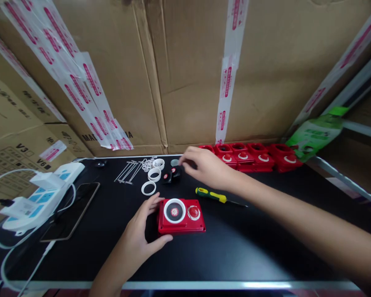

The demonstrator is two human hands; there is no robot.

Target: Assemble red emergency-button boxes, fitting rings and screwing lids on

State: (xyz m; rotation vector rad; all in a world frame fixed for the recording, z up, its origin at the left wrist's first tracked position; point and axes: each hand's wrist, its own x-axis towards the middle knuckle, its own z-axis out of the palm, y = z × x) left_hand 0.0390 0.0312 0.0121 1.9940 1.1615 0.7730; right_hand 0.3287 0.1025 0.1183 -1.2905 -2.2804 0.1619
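A red plastic case (185, 227) lies on the black table, with a white ring (166, 218) around a black round insert (179, 216) and a red dome button (193, 212) beside it. My left hand (139, 231) curves around the case's left end, fingers spread at its back corner and thumb near its front edge. My right hand (204, 167) reaches to the back, beside several black round parts (175, 177) with red-and-white labels. Its fingers are curled together; what they hold, if anything, is hidden. A green-and-yellow screwdriver (212, 194) lies below that hand.
Loose white rings (149, 188), metal T-shaped rods (130, 172) and white chain (147, 165) lie left of centre. Several red cases (255, 164) line the back right by a green bottle (317, 134). A phone (72, 212) and power strip (45, 202) with cables occupy the left.
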